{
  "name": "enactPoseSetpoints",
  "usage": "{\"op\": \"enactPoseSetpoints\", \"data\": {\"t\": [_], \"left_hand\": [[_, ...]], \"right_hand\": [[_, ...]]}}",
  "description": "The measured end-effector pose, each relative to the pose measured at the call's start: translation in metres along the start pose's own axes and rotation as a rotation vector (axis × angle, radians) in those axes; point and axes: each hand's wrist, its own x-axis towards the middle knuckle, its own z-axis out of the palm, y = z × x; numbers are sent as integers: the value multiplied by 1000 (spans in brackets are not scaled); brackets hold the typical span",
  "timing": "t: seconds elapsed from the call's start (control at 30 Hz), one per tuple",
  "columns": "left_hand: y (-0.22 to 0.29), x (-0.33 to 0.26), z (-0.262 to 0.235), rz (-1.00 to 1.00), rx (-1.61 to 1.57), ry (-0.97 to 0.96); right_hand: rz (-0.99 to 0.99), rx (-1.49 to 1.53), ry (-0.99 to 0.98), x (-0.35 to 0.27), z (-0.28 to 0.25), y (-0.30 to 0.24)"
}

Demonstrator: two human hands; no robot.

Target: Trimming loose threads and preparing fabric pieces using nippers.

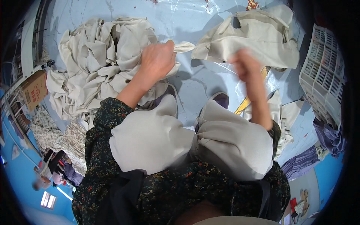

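Observation:
My left hand [159,60] is closed over the right edge of a large crumpled heap of beige cloth [90,56]. From its fingers a narrow twisted end of beige cloth [183,47] reaches toward a spread-out beige cloth piece [258,37] on the floor at the far right. My right hand [246,64], smeared by motion, is curled like a fist near the front edge of that piece. Whatever it may hold cannot be made out. Beige cloth also covers both my knees [153,138].
A white plastic basket [323,67] stands at the right, with purple cloth [300,163] below it. Beneath my right forearm runs a yellow strip [243,106] beside more beige cloth [290,116]. On the left are a cardboard box [35,90] and patterned fabric [47,123].

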Motion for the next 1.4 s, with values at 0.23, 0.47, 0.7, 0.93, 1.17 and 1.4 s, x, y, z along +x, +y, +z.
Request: {"op": "enactPoseSetpoints", "data": {"t": [0.23, 0.47, 0.7, 0.93, 1.17, 1.4], "left_hand": [[8, -1, 7, 72, -82, 42], [3, -7, 14, 54, -44, 66], [-14, -16, 16, 247, -155, 134], [-86, -48, 4, -48, 110, 125], [-104, -65, 12, -153, 170, -78], [-249, -208, -4, -808, 327, -46]], "right_hand": [[292, 205, -169, 33, 47, 48], [124, 408, -156, 47, 53, 45], [188, 438, -366, 51, 95, 55], [163, 110, -174, 69, 96, 15], [-9, -507, -240, 153, 100, 112], [-109, 133, -81, 126, 64, 47]]}}
